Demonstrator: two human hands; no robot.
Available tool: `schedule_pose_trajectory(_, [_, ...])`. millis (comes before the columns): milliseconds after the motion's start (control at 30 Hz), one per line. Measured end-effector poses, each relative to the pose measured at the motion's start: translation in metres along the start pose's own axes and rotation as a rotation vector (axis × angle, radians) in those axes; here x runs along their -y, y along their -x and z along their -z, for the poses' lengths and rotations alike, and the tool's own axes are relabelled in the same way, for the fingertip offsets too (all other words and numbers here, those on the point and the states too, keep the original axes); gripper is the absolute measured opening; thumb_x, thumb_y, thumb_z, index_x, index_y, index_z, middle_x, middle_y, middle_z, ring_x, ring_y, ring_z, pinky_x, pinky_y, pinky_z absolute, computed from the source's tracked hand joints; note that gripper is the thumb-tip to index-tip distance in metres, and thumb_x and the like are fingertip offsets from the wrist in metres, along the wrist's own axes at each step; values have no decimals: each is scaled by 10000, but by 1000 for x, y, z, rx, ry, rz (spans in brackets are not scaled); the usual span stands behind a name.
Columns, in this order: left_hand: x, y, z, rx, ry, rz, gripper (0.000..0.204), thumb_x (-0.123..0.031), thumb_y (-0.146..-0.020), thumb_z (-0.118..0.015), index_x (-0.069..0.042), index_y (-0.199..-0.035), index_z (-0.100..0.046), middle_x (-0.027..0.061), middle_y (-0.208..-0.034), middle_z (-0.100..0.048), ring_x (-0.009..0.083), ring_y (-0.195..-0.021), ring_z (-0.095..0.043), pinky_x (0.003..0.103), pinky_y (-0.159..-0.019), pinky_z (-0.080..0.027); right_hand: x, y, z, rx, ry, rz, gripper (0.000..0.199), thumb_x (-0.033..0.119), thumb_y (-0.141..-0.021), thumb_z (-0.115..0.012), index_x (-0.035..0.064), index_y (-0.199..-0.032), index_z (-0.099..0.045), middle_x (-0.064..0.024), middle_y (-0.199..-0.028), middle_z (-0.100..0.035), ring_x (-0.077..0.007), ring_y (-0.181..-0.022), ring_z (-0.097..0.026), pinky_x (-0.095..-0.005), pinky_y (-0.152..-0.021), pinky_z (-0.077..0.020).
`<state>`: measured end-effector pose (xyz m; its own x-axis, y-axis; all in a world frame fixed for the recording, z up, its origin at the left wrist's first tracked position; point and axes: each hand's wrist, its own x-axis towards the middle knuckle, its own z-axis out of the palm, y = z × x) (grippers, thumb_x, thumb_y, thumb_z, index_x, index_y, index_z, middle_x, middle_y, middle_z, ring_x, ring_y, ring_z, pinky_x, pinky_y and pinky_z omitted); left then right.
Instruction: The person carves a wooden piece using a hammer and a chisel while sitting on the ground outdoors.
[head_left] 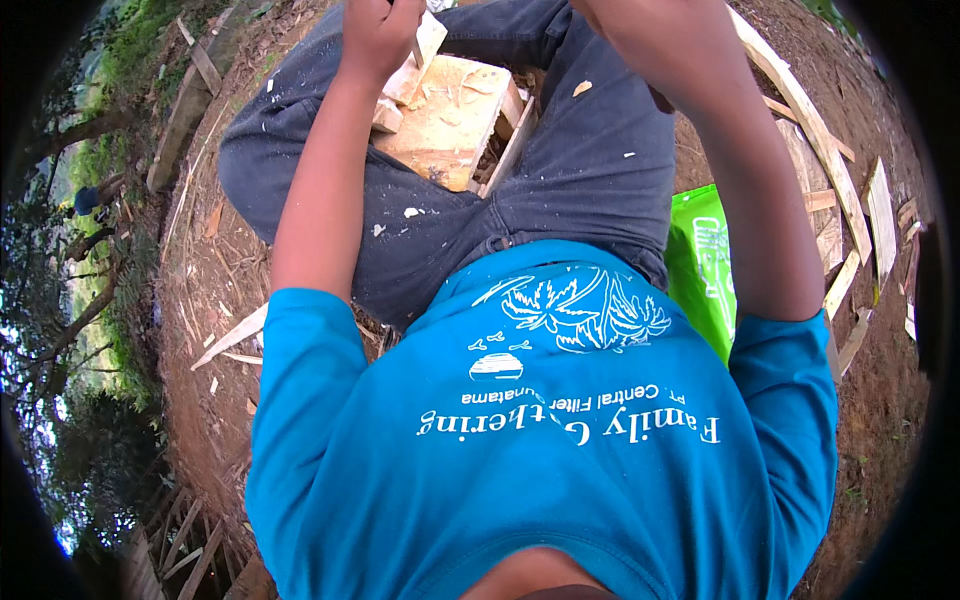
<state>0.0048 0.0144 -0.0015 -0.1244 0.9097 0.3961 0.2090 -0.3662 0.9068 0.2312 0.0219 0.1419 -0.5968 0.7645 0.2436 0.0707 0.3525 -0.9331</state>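
My left hand (383, 35) is closed at the top edge, beyond my left knee. Something dark shows between its fingers, too cut off to name. Right beside it a pale piece of wood (430, 42) stands tilted. Below lies a wooden block (440, 125) between my legs, its light top strewn with shavings. Smaller wood pieces (387, 116) rest at its left side, and a narrow board (512, 150) runs along its right. My right hand (625, 12) reaches past the top edge above my right thigh; its fingers are out of sight.
A bright green bag (703, 265) lies against my right hip. Long wooden strips (805, 110) and offcuts (880, 215) litter the brown soil on the right. On the left are a pointed wood sliver (232, 335), a log (183, 125) and green bushes (110, 190).
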Motion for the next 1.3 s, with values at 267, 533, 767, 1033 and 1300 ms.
schedule_pose_trajectory(267, [1,-2,6,65,-99,66,318,-164,-1047,-564,-49,-1335,-497,-8,-842,-623,50,-589,-492,217,-523,-406,0,-7,7,38,-25,10,442,81,-1062,-531,-16,-1493,-504,-29,-1016,-685,-71,-860,-585,-246,-761,-485])
schedule_pose_trajectory(533, [11,10,16,-39,40,52,272,-192,-1058,-567,-54,-1281,-492,-34,-763,-543,43,-593,-470,210,-530,-387,-7,12,8,35,-223,-66,489,81,-1059,-550,-18,-1528,-452,-70,-1297,-667,-105,-1115,-632,-265,-964,-505])
schedule_pose_trajectory(767, [-19,3,-4,28,-106,-135,343,-153,-1044,-581,-17,-1342,-481,53,-999,-639,148,-855,-623,298,-760,-507,-4,18,10,-39,-215,117,484,71,-1055,-547,-11,-1525,-465,-50,-1192,-690,-76,-964,-619,-249,-814,-502])
schedule_pose_trajectory(1033, [-6,3,2,48,-246,-193,365,-160,-1037,-582,-10,-1361,-502,108,-1181,-655,206,-1058,-644,356,-925,-506,12,11,20,60,-97,69,446,66,-1064,-525,5,-1505,-501,20,-909,-627,-44,-725,-491,-224,-643,-405])
schedule_pose_trajectory(1300, [-3,9,9,6,-10,17,325,-215,-1046,-579,-36,-1316,-558,-23,-788,-586,59,-620,-512,238,-546,-421,13,14,-2,9,-90,-16,463,45,-1057,-528,-8,-1514,-478,-75,-1209,-685,-103,-1026,-616,-245,-881,-498])
